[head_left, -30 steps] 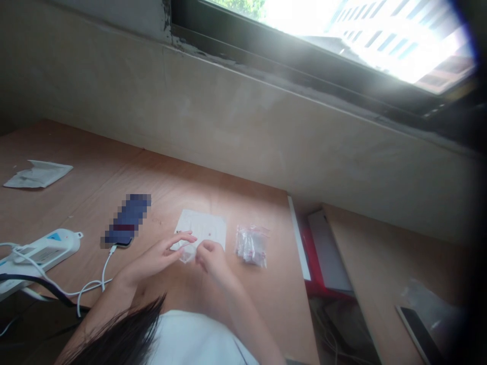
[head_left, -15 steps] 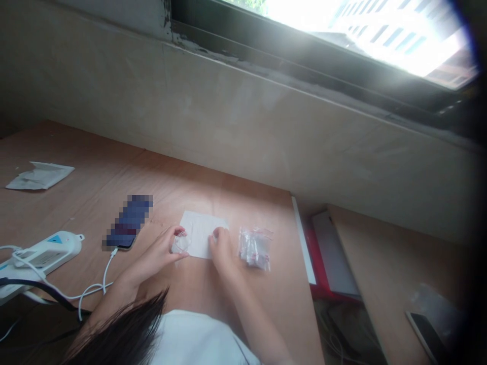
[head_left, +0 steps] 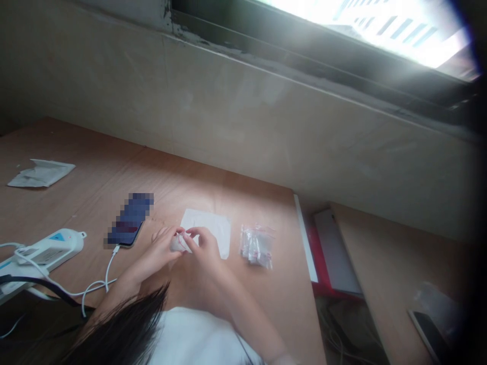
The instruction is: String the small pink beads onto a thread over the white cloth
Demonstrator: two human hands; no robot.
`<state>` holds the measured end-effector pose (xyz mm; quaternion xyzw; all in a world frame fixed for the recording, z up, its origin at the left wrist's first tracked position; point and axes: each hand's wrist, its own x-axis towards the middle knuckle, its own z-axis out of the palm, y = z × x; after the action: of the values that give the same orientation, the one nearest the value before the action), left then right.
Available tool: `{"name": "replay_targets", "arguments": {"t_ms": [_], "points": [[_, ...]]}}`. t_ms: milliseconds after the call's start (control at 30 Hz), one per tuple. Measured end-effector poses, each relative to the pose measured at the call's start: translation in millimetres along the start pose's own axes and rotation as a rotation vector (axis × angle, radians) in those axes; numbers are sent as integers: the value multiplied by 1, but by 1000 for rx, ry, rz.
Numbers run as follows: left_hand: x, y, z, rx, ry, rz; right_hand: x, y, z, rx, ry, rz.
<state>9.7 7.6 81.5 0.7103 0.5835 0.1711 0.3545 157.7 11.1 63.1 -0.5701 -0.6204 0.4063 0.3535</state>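
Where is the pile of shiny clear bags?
In the head view, the pile of clear bags lies on the wooden table, right of the white sheet and the right hand.

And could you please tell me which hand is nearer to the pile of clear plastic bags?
Right: the right hand is left of the clear plastic bags, while the left hand is farther left.

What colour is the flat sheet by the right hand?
White; the sheet shows best in the head view.

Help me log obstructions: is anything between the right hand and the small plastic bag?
Nothing visible: the right hand is at the small plastic bag, which the left hand holds. The white sheet lies flat, not between them.
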Motion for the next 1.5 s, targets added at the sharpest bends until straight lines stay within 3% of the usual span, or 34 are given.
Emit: {"name": "replay_targets", "arguments": {"t_ms": [133,300,500,700,933,1100,1267,1367,1500], "points": [[1,-20,-4,62,61,-28,12,5,18,-138,88,78],[2,-49,-2,129,123,-29,27,22,37,-348,-19,43],[1,-55,0,134,125,-20,33,30,41,-494,-91,26],[3,-53,1,134,118,-25,33,31,37,-493,-105,9],[5,-44,2,120,106,-24,27,13,33,-158,-132,-121],[5,-47,0,151,117,-40,29,22,41,-345,-58,43],[4,-51,-1,151,105,-42,30,31,44,-430,-81,21],[4,-51,1,161,111,-57,29,25,39,-393,-55,20],[5,-48,3,150,124,-48,25,11,33,-184,-113,-71]]}}
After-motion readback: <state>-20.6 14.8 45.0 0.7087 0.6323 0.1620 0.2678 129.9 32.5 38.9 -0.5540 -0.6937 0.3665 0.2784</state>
